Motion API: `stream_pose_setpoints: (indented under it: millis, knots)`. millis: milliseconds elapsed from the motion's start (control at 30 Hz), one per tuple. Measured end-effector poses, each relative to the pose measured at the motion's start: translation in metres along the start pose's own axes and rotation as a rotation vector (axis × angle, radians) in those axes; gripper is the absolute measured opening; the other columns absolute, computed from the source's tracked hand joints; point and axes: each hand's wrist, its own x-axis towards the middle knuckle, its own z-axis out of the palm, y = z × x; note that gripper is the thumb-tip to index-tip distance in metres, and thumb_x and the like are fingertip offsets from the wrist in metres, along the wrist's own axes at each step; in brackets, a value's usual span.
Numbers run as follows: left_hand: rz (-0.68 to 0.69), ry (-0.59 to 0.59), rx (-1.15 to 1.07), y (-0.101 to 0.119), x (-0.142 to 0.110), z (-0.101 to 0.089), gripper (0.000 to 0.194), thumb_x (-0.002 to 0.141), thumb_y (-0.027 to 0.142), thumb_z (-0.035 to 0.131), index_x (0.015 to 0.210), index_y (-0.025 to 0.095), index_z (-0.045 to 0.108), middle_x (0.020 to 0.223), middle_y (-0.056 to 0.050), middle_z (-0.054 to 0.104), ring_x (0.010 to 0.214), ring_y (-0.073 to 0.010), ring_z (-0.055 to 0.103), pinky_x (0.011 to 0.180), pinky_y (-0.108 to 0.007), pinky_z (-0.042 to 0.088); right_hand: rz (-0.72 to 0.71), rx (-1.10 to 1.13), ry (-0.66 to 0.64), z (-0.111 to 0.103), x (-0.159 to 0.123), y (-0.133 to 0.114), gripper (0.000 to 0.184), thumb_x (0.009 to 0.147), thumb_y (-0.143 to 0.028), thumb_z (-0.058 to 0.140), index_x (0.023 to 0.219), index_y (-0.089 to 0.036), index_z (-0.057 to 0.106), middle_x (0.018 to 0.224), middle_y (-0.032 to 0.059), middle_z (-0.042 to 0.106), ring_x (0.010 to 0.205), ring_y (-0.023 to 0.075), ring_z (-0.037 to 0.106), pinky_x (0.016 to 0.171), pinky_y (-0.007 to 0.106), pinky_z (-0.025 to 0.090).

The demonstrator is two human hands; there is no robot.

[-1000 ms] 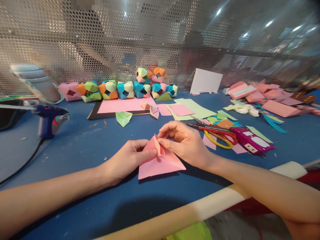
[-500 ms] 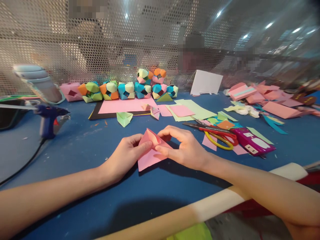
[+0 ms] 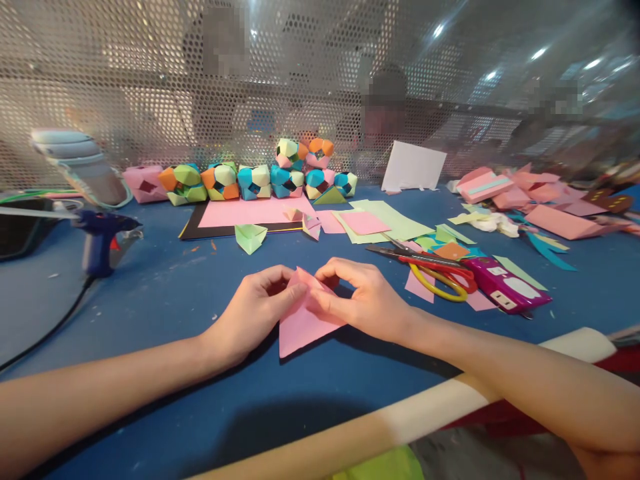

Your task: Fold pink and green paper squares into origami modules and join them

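A folded piece of pink paper [image 3: 307,323] is held just over the blue table, its pointed tip upward and a wide flat face toward me. My left hand [image 3: 257,310] pinches it at the left, thumb on the front near the top fold. From the right, my right hand [image 3: 367,297] grips the opposite side, thumb pressed on the upper fold and fingers bent behind. The fingertips behind the paper are partly hidden. Beyond my hands lies a small folded green paper piece [image 3: 250,238], with a folded pink piece [image 3: 311,227] near it.
Folded paper balls [image 3: 254,181] line the mesh wall. Scissors [image 3: 440,267] and a purple device [image 3: 507,285] lie right, below pink paper pieces [image 3: 565,220]. A glue gun [image 3: 97,243] with a cord stands left. A pale tube [image 3: 425,407] runs along the front edge.
The pink paper has come slightly lower and its upper opening has been pressed flatter. Both thumbs have shifted closer together at the top fold.
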Motion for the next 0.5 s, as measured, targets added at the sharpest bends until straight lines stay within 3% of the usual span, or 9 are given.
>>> stream_pose_setpoints:
  millis: [267, 500]
  knots:
    - [-0.039, -0.011, -0.012, 0.0000, 0.0003, 0.0012, 0.026, 0.078, 0.042, 0.063, 0.076, 0.015, 0.064, 0.073, 0.001, 0.061, 0.066, -0.0118, 0.051, 0.061, -0.022, 0.040, 0.171, 0.143, -0.065, -0.0016, 0.0020, -0.0036, 0.006, 0.080, -0.017, 0.057, 0.074, -0.017, 0.056, 0.064, -0.0034, 0.056, 0.058, 0.0078, 0.049, 0.055, 0.020, 0.041]
    - [-0.063, -0.013, -0.043, -0.0025, 0.0017, -0.0007, 0.018, 0.076, 0.033, 0.064, 0.077, 0.015, 0.065, 0.071, 0.002, 0.060, 0.066, -0.0108, 0.049, 0.061, -0.022, 0.038, 0.105, 0.152, -0.086, -0.0020, 0.0010, 0.0006, 0.011, 0.081, -0.014, 0.055, 0.084, -0.018, 0.064, 0.076, -0.0006, 0.063, 0.066, 0.0099, 0.055, 0.060, 0.022, 0.046]
